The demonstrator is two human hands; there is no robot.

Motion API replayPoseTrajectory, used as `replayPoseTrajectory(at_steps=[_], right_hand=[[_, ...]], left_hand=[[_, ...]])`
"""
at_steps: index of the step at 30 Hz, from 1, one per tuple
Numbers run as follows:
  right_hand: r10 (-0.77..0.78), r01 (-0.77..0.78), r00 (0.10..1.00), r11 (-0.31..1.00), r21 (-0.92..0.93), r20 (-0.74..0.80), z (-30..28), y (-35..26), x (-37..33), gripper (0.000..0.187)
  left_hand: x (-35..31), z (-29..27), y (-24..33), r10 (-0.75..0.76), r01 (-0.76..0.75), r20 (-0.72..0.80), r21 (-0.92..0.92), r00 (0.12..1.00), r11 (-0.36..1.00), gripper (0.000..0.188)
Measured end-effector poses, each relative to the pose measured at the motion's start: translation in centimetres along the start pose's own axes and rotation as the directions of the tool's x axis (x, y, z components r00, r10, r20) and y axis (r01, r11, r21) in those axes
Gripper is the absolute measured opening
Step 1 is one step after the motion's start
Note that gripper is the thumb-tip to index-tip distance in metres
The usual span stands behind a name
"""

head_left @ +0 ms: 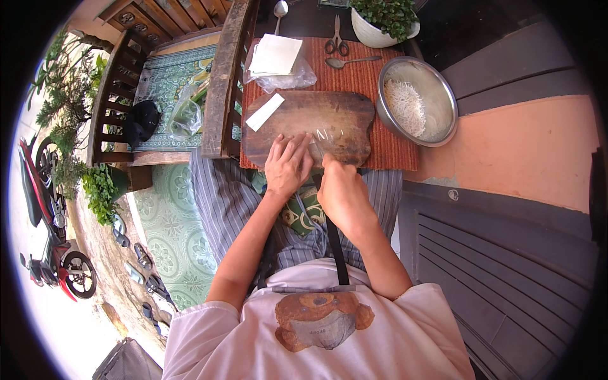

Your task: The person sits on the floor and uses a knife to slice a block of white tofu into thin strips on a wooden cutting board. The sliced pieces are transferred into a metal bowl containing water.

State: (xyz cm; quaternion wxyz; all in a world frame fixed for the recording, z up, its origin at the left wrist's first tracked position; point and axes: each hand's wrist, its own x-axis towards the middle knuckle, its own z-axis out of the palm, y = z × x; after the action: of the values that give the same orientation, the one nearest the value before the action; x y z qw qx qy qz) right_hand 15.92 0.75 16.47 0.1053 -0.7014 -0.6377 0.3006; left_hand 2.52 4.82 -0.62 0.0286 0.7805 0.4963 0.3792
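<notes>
My left hand lies palm down on the near edge of a wooden cutting board, fingers stretched out; whatever is under them is hidden. Close beside it, my right hand is closed in a fist around a knife, whose handle the fist covers. Part of the shiny knife blade shows between the two hands. A few thin white strips lie on the board just beyond my fingertips. At the board's far left corner rests a flat white rectangular piece.
A steel bowl holding fine white shreds stands right of the board. Beyond lie square white sheets on a plastic bag, scissors, spoons and a potted plant. A wooden bench arm borders the left.
</notes>
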Motion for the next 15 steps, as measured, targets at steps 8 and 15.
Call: replayPoseTrajectory(at_steps=[8, 15], right_hand=[[0.026, -0.025, 0.999, 0.999, 0.048, -0.025, 0.5, 0.3, -1.0, 0.011], [-0.023, 0.025, 0.998, 0.999, 0.028, -0.059, 1.7, 1.6, -2.1, 0.013]], left_hand=[[0.0, 0.0, 0.1, -0.001, 0.001, 0.003, 0.008, 1.000, 1.000, 0.050], [0.0, -0.1, 0.1, -0.002, 0.002, 0.000, 0.005, 1.000, 1.000, 0.049]])
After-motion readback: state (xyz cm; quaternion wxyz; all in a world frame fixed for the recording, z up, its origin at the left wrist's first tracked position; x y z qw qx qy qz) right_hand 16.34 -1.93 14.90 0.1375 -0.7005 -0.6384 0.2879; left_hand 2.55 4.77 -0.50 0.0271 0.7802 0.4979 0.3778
